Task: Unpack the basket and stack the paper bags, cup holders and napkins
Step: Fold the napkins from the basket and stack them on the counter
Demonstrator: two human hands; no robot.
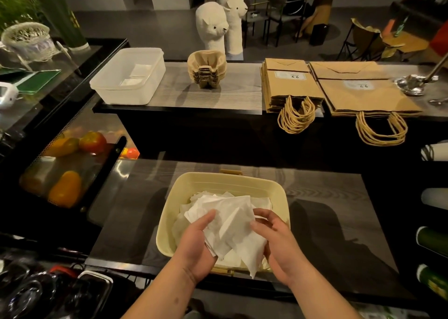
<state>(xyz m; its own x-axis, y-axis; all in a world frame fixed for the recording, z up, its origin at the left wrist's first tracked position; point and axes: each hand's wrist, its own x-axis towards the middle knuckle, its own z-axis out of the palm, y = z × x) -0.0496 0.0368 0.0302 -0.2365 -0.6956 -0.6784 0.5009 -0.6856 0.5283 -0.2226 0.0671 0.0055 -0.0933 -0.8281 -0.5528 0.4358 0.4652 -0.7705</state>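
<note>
Both hands, left hand (197,242) and right hand (275,240), clasp a bundle of napkins (228,224) above the basket (167,212), squaring it for stacking. Bags (288,83) and cup holders (206,70) already sit sorted.

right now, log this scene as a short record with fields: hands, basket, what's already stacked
left hand: grips the napkins from the left
right hand: grips the same napkins from the right
napkins: loose white bunch over the basket; more lie inside it
basket: cream, on the near counter
cup holders: one stack on the far counter
paper bags: two flat stacks right of the cup holders
clear container: left of the cup holders, white sheets inside
</note>
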